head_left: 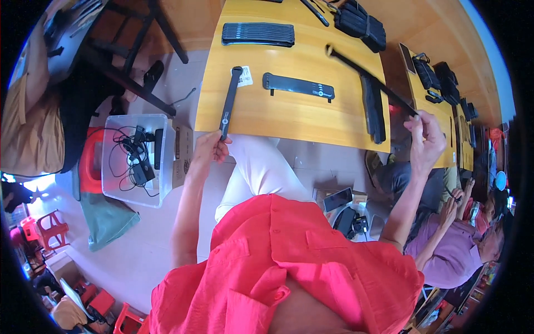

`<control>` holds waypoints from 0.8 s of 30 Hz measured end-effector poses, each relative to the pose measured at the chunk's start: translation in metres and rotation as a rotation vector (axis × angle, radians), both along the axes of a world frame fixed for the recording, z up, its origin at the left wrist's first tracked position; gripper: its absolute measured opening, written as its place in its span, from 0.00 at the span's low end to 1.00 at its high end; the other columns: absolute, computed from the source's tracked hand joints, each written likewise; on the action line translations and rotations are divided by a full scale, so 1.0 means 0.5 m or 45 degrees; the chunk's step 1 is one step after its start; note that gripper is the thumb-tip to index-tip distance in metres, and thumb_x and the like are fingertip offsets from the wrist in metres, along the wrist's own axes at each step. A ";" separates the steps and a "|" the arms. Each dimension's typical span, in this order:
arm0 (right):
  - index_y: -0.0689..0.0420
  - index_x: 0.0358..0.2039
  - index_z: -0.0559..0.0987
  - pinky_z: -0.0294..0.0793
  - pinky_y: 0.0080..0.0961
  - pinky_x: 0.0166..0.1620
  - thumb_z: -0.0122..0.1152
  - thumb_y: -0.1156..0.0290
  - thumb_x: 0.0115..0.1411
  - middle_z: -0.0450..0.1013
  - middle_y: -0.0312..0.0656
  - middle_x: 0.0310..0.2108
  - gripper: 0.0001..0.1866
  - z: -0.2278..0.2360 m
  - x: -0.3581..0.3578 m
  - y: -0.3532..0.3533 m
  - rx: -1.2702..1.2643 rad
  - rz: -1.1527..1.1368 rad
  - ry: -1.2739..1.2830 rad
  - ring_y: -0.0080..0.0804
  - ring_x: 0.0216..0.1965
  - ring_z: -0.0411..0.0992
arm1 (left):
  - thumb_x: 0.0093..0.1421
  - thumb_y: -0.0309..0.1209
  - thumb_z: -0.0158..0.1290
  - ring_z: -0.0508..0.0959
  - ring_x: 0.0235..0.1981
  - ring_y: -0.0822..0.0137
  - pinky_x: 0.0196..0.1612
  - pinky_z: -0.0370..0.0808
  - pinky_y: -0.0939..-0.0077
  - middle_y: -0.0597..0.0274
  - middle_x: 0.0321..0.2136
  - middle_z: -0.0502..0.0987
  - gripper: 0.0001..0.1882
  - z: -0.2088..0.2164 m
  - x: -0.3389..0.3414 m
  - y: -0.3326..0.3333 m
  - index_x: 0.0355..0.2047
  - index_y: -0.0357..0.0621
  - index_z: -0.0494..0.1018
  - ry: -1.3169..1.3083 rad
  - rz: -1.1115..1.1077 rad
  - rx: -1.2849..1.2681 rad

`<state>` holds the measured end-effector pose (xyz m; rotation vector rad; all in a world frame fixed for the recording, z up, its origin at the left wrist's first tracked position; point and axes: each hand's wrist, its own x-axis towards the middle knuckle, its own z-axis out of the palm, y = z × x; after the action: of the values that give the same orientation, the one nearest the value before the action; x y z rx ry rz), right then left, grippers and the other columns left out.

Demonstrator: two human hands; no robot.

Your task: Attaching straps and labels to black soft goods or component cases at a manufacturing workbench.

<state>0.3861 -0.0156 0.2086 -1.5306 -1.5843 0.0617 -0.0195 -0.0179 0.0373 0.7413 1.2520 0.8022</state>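
My left hand (212, 147) is closed on the near end of a black strap (228, 101) at the table's front edge. That strap has a ring-like loop at its far end, which rests over a small white label (245, 78). Off the table's right side, my right hand (427, 139) pinches the end of a second black strap (384, 89). It stretches up and left over the table, its looped far end blurred. Between the two lies a flat black strip (297, 86) with a rounded left end and two short dark tabs showing beneath it.
A row of black straps (257, 34) lies at the far left of the table (300, 119). Folded black straps (372, 108) lie at its right edge, a bundle (361, 25) behind. A clear bin (161, 189) of cables stands left. People sit on both sides.
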 end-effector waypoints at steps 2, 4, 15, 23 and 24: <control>0.65 0.33 0.76 0.71 0.14 0.27 0.54 0.82 0.55 0.72 0.38 0.25 0.05 -0.005 -0.007 -0.009 0.024 -0.008 -0.011 0.21 0.25 0.74 | 0.62 0.43 0.41 0.72 0.15 0.73 0.20 0.68 0.82 0.60 0.17 0.74 0.22 -0.023 0.017 0.011 0.30 0.35 0.73 0.300 0.100 -0.126; 0.65 0.32 0.76 0.71 0.16 0.26 0.54 0.82 0.54 0.72 0.40 0.25 0.05 -0.007 -0.008 -0.022 -0.009 0.032 -0.191 0.22 0.24 0.74 | 0.62 0.44 0.42 0.73 0.17 0.72 0.22 0.70 0.81 0.59 0.17 0.75 0.22 -0.016 0.017 0.005 0.32 0.35 0.74 0.512 0.130 -0.090; 0.62 0.30 0.77 0.72 0.19 0.22 0.60 0.77 0.38 0.69 0.37 0.21 0.14 -0.053 -0.174 -0.040 0.284 0.907 -0.805 0.25 0.20 0.70 | 0.64 0.33 0.42 0.73 0.37 0.70 0.43 0.67 0.76 0.60 0.31 0.76 0.16 0.197 0.214 -0.003 0.48 0.39 0.68 0.188 -0.351 0.935; 0.65 0.32 0.77 0.73 0.23 0.25 0.60 0.83 0.40 0.72 0.44 0.23 0.14 -0.101 -0.103 -0.063 0.220 0.763 -0.519 0.33 0.21 0.73 | 0.66 0.40 0.37 0.65 0.25 0.77 0.31 0.65 0.83 0.67 0.22 0.66 0.19 0.144 0.217 0.010 0.40 0.36 0.70 -0.366 -0.959 0.268; 0.65 0.32 0.77 0.73 0.23 0.25 0.60 0.83 0.40 0.72 0.44 0.23 0.14 -0.109 -0.098 -0.066 0.217 0.755 -0.512 0.33 0.21 0.73 | 0.66 0.40 0.38 0.64 0.24 0.78 0.30 0.63 0.84 0.69 0.21 0.64 0.19 0.136 0.210 0.010 0.40 0.37 0.71 -0.349 -0.886 0.263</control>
<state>0.3369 -0.0488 0.1542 -0.9354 -2.2615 -0.0542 0.0857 -0.0128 0.1054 1.1082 0.5980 0.4335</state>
